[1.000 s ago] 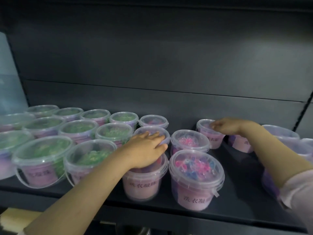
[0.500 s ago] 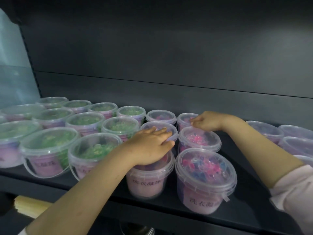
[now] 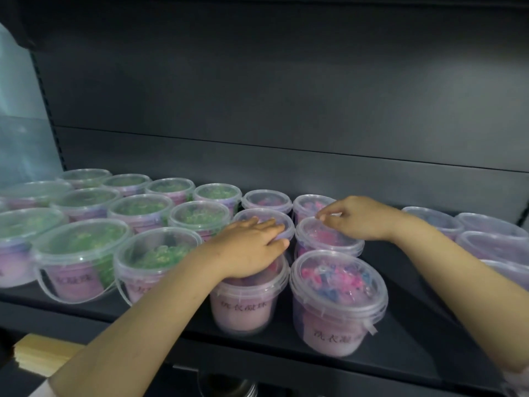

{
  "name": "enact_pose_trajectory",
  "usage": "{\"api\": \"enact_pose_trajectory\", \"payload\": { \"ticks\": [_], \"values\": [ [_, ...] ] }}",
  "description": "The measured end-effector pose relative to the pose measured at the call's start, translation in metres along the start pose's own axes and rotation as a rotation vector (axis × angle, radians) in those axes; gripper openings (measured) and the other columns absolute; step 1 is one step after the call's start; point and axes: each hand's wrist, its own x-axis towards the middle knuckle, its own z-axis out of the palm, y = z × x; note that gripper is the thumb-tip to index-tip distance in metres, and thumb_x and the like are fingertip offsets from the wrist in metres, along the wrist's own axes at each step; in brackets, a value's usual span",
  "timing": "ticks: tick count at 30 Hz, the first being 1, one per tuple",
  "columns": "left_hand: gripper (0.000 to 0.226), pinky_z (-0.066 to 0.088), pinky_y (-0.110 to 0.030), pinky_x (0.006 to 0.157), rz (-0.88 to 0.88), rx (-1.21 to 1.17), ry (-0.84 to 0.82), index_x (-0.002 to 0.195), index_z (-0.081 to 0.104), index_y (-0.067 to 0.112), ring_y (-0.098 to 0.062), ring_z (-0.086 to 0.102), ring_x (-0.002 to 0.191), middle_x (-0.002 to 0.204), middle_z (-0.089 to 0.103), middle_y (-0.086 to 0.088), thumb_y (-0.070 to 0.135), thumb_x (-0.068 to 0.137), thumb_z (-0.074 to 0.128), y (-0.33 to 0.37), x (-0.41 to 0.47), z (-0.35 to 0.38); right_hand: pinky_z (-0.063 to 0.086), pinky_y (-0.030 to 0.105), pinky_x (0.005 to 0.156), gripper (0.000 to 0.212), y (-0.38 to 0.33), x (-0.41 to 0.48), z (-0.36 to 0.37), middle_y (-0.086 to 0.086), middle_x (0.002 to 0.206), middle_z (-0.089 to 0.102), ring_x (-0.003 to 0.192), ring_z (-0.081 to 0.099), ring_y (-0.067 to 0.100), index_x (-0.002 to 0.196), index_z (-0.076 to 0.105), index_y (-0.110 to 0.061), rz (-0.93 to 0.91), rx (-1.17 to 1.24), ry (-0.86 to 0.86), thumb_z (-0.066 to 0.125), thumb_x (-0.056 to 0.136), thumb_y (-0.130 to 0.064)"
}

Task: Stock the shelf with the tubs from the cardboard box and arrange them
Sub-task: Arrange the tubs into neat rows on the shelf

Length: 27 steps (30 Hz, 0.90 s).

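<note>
Head view looks down on the tubs: my left hand (image 3: pixel 252 247) lies flat, fingers together, palm pressed on the lid of the front tub (image 3: pixel 246 299) in the pink-and-blue column; my right hand (image 3: pixel 355 217) hovers at the far rim of the middle tub (image 3: pixel 329 236), thumb and forefinger pinched together, though whether they hold anything I cannot tell; the back tub (image 3: pixel 307 203) stands just beyond those fingertips, so the right hand is the nearer one to nudge it; the column runs front to back, away from me, and the coming move turns on keeping it straight beside the green-filled tubs (image 3: pixel 143 207) on the left; another front tub (image 3: pixel 337 299) stands just right of my left hand; looser tubs (image 3: pixel 486 233) wait well apart on the right of the dark shelf (image 3: pixel 415 333); no cardboard box shows.
</note>
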Motion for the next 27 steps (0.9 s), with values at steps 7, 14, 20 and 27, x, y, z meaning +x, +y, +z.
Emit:
{"api": "enact_pose_trajectory", "payload": {
  "ticks": [7,14,20,27],
  "values": [
    [0.056,-0.001,-0.036,0.119,-0.002,-0.003,-0.055,0.152,0.008,0.033,-0.017,-0.002,0.148,0.16,0.0,0.01,0.052,0.1,0.014,0.003,-0.001,-0.002,0.03,0.029,0.113,0.039,-0.013,-0.016,0.003,-0.012,0.147,0.044,0.135,0.041,0.011,0.132,0.055,-0.039,0.05,-0.005,-0.059,0.045,0.095,-0.048],
    [0.058,-0.002,-0.038,0.118,0.018,-0.021,-0.025,0.153,0.009,0.029,-0.019,-0.005,0.148,0.161,0.002,0.008,0.052,0.1,0.013,-0.001,-0.002,0.0,0.024,0.017,0.11,0.047,-0.05,-0.096,-0.001,-0.017,0.144,0.046,0.136,0.034,-0.001,0.134,0.054,-0.037,-0.052,0.031,0.082,0.049,0.09,-0.053],
    [0.058,-0.003,-0.042,0.117,0.046,-0.056,0.004,0.153,0.012,0.028,-0.022,-0.012,0.147,0.161,-0.001,0.007,0.051,0.1,0.013,0.0,-0.005,-0.001,0.021,0.033,0.118,0.072,-0.064,-0.142,0.021,-0.021,0.147,0.041,0.139,0.026,-0.005,0.131,0.049,-0.053,-0.04,0.098,0.021,0.031,0.071,-0.088],
    [0.055,-0.005,-0.045,0.116,0.091,-0.277,0.065,0.149,0.027,0.035,-0.022,-0.015,0.146,0.16,0.009,0.012,0.054,0.099,0.014,0.0,-0.006,-0.008,0.024,0.023,0.113,0.054,-0.076,-0.141,0.017,-0.018,0.144,0.042,0.135,0.029,-0.005,0.129,0.055,-0.046,0.06,0.207,0.025,0.049,0.079,-0.066]
  ]
}}
